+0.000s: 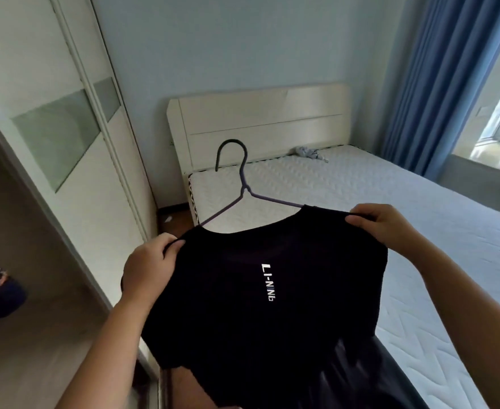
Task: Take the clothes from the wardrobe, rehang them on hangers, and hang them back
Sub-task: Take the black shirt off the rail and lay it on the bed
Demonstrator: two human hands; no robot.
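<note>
Left hand (151, 268) and right hand (385, 224) each pinch a shoulder of the black short-sleeved T-shirt (266, 305) on a thin dark wire hanger (244, 184).

left hand (151, 270): bare | right hand (384, 228): bare | forearms: bare to frame edge

Matt black cloth shirt (260, 290) on a thin, smooth coated hanger (242, 184); quilted white mattress (360, 196), pale glossy wood headboard (260, 119), frosted-glass wardrobe (57, 137) panels.

Hanger (245, 188) arms under black tee (242, 320); hem off btm edge.
</note>
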